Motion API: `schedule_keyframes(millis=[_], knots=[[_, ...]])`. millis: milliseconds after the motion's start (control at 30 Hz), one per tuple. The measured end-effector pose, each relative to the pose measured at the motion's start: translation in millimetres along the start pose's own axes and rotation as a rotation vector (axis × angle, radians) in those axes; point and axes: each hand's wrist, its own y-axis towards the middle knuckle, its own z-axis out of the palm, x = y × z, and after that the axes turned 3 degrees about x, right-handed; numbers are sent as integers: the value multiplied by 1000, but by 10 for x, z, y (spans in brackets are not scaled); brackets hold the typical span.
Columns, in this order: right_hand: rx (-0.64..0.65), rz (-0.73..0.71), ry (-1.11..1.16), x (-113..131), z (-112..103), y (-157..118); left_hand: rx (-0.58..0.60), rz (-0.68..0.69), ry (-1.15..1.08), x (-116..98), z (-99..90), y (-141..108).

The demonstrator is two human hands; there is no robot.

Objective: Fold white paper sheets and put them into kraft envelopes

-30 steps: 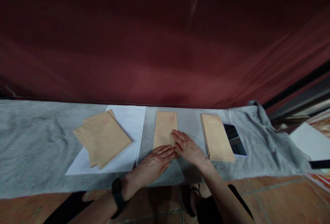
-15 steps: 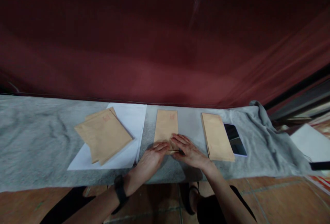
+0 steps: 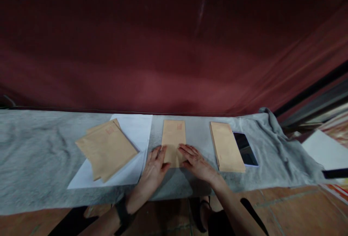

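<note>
A brown paper envelope with small red print near its top right corner lies upright in front of me on the grey cloth. My left hand rests over its lower left edge, fingers stretched and thumb apart. From the other side, my right hand lies with fingers extended on the lower right edge. Neither hand grips the envelope. To the left, several brown envelopes are loosely stacked on white paper sheets. Right of my hands sits a neater pile of brown envelopes.
A dark phone with a purple edge lies beside the right pile. Grey cloth covers the narrow work surface, bunched at its right end. Behind it hangs a dark red sheet. A white object stands at the far right, above the tiled floor.
My hands have moved apart, from together over the envelope's lower end to its two side edges. The lower end now shows flat between them. The view has shifted slightly.
</note>
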Motion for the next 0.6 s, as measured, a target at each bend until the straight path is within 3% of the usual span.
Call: schedule_keyframes(millis=[233, 367, 600], knots=[[-36, -13, -48, -8, 66, 9, 5, -204, -320, -58, -80, 126], [-104, -35, -116, 44, 128, 5, 83, -388, -655, -52, -126, 250], [-198, -105, -188, 314, 148, 54, 143, -489, -1181, -192, -272, 341]])
